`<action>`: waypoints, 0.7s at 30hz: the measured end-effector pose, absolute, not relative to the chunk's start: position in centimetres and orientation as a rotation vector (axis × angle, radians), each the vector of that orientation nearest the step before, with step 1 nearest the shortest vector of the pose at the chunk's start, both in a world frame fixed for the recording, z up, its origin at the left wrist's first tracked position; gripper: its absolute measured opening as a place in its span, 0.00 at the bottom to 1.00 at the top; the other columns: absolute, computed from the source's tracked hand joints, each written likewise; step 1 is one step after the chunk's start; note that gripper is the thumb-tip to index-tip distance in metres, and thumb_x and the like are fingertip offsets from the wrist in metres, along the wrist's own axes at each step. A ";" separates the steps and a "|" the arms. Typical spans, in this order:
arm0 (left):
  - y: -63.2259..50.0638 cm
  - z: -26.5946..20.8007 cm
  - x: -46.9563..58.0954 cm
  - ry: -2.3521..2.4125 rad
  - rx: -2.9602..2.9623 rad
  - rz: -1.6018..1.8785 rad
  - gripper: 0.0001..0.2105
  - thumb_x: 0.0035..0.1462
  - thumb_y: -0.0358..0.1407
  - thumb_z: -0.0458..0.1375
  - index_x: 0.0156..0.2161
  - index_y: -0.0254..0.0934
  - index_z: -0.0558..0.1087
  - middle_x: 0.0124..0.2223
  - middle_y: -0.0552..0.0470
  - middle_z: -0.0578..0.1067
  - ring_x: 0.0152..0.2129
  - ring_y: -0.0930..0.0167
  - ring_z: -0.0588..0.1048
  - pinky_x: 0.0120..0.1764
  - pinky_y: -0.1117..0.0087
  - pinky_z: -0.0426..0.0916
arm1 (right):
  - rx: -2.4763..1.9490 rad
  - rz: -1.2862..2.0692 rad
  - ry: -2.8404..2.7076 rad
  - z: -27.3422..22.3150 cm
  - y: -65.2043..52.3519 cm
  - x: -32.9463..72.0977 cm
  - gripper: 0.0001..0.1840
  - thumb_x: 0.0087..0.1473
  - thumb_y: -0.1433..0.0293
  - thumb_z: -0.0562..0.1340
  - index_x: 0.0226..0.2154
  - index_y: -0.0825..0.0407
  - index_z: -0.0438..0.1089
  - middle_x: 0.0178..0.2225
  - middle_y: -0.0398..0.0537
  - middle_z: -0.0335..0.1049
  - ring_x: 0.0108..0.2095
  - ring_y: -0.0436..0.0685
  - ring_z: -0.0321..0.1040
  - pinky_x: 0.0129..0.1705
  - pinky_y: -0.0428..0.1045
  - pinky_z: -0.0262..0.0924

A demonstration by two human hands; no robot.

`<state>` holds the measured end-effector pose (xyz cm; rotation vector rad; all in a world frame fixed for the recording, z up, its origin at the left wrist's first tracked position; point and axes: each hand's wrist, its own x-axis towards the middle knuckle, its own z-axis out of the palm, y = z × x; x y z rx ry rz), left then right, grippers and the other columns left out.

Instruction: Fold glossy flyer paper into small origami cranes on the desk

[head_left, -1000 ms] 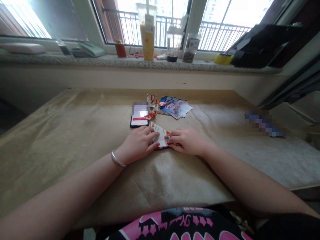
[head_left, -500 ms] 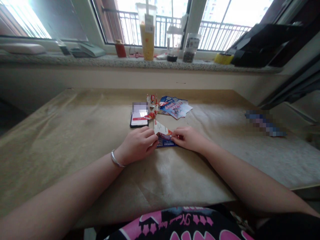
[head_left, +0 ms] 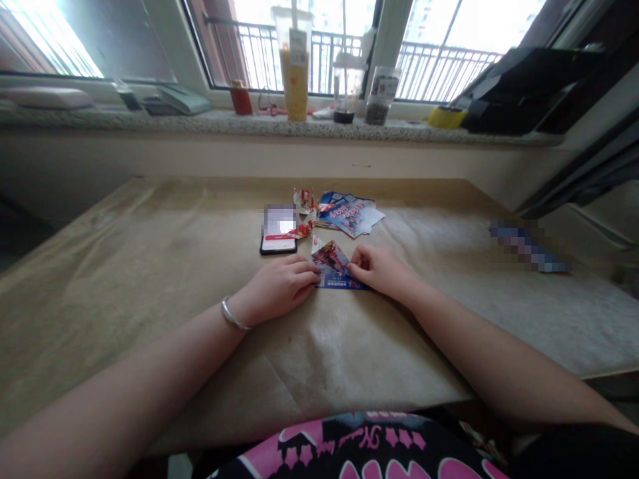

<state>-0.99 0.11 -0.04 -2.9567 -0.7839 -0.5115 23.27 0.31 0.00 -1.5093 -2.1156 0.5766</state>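
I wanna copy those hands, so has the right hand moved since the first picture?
Yes, a little: the right hand has shifted to the right, farther from the phone, which lies in the same spot.

Open lanes at both sides of the table (head_left: pixel 200 219); clutter straight ahead.
Past the left hand (head_left: pixel 286 283), right hand (head_left: pixel 379 271) and the sheet (head_left: pixel 332 266) between them, a phone (head_left: pixel 279 233), folded papers (head_left: pixel 305 217) and leaflets (head_left: pixel 352 216) block the middle; bare surface stretches left of the phone, and right of the leaflets to a blurred item (head_left: pixel 529 247).
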 end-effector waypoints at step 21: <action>0.1 0.3 -0.9 -0.860 -3.018 -0.492 0.09 0.61 0.33 0.51 0.44 0.36 0.72 0.46 0.46 0.76 0.43 0.67 0.73 0.46 0.64 0.70 | -1.928 0.029 -2.109 0.1 1.7 25.3 0.08 0.53 0.64 0.57 0.29 0.50 0.67 0.28 0.50 0.74 0.26 0.56 0.67 0.23 0.48 0.50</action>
